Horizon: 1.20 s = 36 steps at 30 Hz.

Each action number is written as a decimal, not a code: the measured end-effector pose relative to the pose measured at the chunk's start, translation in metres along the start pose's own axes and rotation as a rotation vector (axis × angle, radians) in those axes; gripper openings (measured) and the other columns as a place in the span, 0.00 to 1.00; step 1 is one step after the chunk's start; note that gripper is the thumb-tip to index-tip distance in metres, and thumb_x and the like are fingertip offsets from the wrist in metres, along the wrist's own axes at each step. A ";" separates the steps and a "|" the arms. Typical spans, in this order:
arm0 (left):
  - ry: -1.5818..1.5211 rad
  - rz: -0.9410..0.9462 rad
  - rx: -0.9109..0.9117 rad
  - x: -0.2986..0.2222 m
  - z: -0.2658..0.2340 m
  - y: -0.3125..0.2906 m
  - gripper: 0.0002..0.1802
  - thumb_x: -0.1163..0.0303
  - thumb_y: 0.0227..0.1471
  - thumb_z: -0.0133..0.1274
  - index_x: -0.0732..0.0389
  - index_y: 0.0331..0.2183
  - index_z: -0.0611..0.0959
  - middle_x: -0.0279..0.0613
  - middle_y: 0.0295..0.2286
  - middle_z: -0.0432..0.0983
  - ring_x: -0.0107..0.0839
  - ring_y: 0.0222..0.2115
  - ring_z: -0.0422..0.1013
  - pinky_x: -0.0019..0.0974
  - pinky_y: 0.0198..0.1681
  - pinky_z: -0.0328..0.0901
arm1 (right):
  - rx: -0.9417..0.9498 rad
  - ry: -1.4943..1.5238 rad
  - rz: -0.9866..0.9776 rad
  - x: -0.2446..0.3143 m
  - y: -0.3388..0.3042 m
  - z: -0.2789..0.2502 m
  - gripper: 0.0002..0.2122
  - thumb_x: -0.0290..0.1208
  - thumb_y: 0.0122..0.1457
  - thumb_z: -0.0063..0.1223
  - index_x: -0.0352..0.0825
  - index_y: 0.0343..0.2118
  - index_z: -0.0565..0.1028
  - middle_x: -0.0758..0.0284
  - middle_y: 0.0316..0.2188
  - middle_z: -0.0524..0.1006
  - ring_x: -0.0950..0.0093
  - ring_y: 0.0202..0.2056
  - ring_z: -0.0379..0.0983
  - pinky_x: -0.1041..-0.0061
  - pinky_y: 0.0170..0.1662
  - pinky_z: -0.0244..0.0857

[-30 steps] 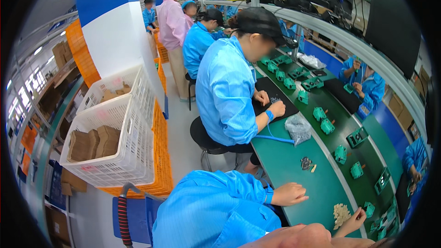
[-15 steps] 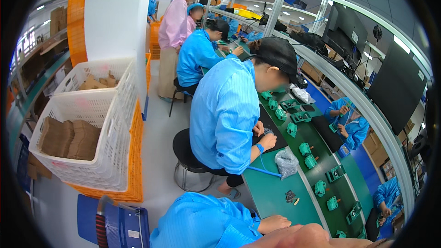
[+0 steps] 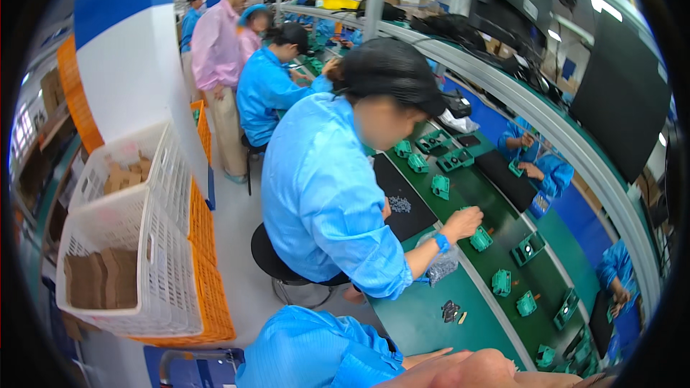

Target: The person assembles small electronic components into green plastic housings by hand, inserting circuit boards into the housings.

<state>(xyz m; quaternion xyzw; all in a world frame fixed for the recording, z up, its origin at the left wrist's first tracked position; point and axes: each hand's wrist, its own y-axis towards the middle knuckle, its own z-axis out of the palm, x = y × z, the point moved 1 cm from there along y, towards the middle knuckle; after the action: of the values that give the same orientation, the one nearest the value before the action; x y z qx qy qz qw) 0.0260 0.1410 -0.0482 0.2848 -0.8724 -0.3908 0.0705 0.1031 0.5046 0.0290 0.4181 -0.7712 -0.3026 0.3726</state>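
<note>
My left arm in a blue sleeve crosses the lower edge. Only part of my left hand shows, low by the near edge of the green tabletop; its grip is hidden. Bare skin in front covers the rest. My right hand is out of view. Beyond my left hand lie a small heap of black parts and a tan sliver. Green housings stand along the dark green strip to the right, with more green housings bunched at its near end.
A co-worker in blue sits close ahead, one hand at a green housing. A clear bag and a black mat lie there. Stacked white crates stand left; a metal rail runs right.
My view has shifted, bringing more housings in at lower right. The near co-worker's hand has moved from the mat to a green housing. Less of my left hand shows.
</note>
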 end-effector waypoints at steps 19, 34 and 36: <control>-0.418 -0.198 0.951 -0.039 -0.049 0.037 0.53 0.38 0.48 0.62 0.61 0.64 0.63 0.48 0.68 0.49 0.42 0.70 0.46 0.61 0.70 0.35 | 0.152 0.009 0.377 -0.016 -0.074 -0.058 0.32 0.28 0.63 0.54 0.28 0.67 0.54 0.49 0.60 0.67 0.54 0.61 0.62 0.60 0.65 0.53; -0.394 -0.311 0.775 -0.045 -0.049 0.035 0.46 0.48 0.47 0.66 0.60 0.60 0.68 0.49 0.65 0.57 0.46 0.68 0.50 0.60 0.70 0.36 | 0.059 0.423 0.289 -0.044 0.076 0.036 0.37 0.31 0.59 0.61 0.29 0.67 0.54 0.52 0.60 0.66 0.55 0.61 0.62 0.58 0.63 0.55; -0.403 -0.273 0.758 -0.045 -0.047 0.034 0.46 0.48 0.46 0.66 0.60 0.60 0.68 0.48 0.64 0.58 0.46 0.68 0.51 0.61 0.69 0.38 | 0.075 0.339 0.256 -0.072 0.108 0.093 0.40 0.33 0.56 0.65 0.31 0.68 0.53 0.51 0.61 0.66 0.53 0.62 0.61 0.58 0.64 0.55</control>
<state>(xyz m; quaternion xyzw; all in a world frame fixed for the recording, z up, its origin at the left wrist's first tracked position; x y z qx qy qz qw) 0.0644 0.1533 0.0133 0.3212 -0.9048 -0.0971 -0.2622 0.0074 0.6320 0.0394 0.3751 -0.7550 -0.1493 0.5166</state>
